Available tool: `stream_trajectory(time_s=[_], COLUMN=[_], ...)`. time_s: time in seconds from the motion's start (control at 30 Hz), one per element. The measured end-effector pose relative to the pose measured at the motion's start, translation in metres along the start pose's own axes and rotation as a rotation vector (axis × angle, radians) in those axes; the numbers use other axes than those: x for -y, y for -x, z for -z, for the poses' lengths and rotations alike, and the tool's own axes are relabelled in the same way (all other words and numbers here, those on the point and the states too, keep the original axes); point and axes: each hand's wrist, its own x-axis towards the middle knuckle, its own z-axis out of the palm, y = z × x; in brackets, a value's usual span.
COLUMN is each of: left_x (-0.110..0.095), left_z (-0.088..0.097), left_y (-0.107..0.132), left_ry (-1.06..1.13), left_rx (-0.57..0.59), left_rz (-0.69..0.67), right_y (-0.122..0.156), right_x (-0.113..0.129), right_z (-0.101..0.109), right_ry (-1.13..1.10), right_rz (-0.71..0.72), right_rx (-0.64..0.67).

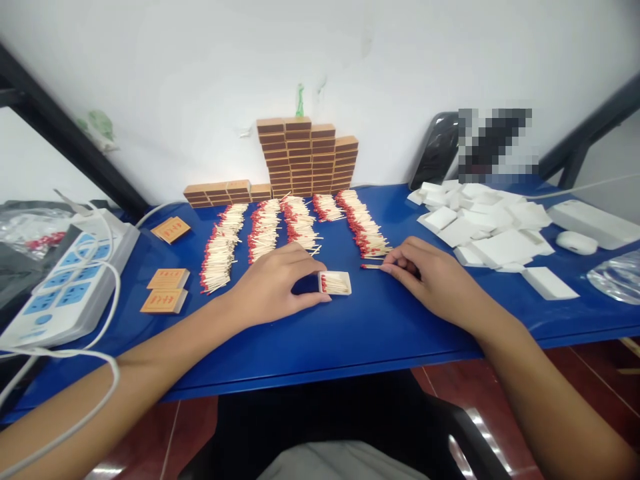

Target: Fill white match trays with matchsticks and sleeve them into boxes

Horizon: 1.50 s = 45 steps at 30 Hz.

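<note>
My left hand (280, 283) grips the left end of a small white matchbox tray (349, 283) between thumb and fingers. Inside the tray lie several red-tipped matches (335, 285). To its right, my right hand (425, 277) pinches the plain ends of matches (371, 267) low over the table, their red heads pointing left. How many it holds I cannot tell. Just behind that hand runs a long row of matches (363, 223). More rows of matches (217, 253) lie behind and left of my left hand.
Stacked matchboxes (310, 157) stand against the wall on the blue table (310, 353). Loose matchbox covers (167, 280) lie at left, near a power strip (70, 280) and white cable (117, 373). White trays (490, 220) are heaped at right, beside a white earbud case (577, 243).
</note>
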Motion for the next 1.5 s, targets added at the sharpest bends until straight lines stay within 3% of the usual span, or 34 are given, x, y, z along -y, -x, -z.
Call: stream_trajectory(time_s=[0.33, 0.53, 0.8, 1.5], left_x=[-0.001, 0.001, -0.002, -0.001], left_z=[-0.001, -0.001, 0.0, -0.003], left_y=[0.001, 0.0, 0.0, 0.0], left_ry=[0.006, -0.007, -0.016, -0.007], left_rx=[-0.01, -0.043, -0.035, -0.058], left_rz=[-0.01, -0.018, -0.008, -0.024], right_y=[0.003, 0.002, 0.0, 0.001], right_x=[0.037, 0.059, 0.058, 0.059], right_z=[0.005, -0.004, -0.019, -0.025], right_ry=[-0.149, -0.183, -0.216, -0.163], right_rz=[0.001, 0.048, 0.022, 0.056], right_rx=[0.039, 0.025, -0.031, -0.029])
